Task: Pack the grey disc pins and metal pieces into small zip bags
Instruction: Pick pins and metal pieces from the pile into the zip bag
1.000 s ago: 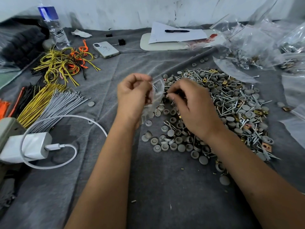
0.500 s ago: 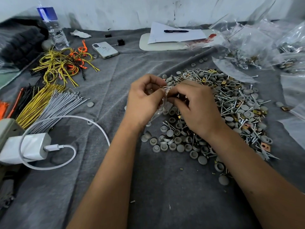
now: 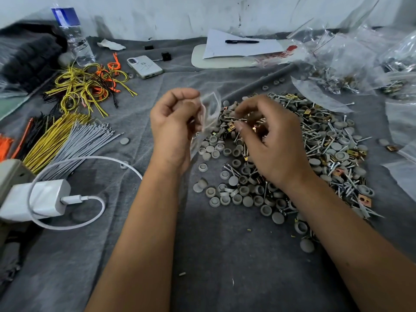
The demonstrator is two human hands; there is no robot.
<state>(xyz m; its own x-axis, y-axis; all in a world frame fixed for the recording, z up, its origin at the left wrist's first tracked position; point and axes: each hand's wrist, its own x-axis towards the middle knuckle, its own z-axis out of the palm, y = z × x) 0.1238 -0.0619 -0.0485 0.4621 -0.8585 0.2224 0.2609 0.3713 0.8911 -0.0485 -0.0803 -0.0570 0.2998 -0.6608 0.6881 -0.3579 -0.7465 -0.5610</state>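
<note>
Above the grey cloth (image 3: 126, 122), near its middle, the left hand (image 3: 173, 129) pinches a clear zip bag (image 3: 208, 115) between curled fingers; the bag hangs with its long axis near upright, mouth upward. Just right of it, the right hand (image 3: 270, 140) hovers over the pile of disc pins (image 3: 236, 194), fingers curled; whether they pinch a piece I cannot tell.

— How was the light?
— Dim and flat, cool grey. Soft shadows sat under the forearms on the grey cloth (image 3: 225, 266).
— Any glare?
— Small glints on the clear plastic bags (image 3: 351, 55) at the far right.
— Sharpness?
— The left hand (image 3: 173, 129) and right hand (image 3: 274, 140) were slightly smeared. The wide lens bowed the edges, stretching the white charger (image 3: 38, 200).
</note>
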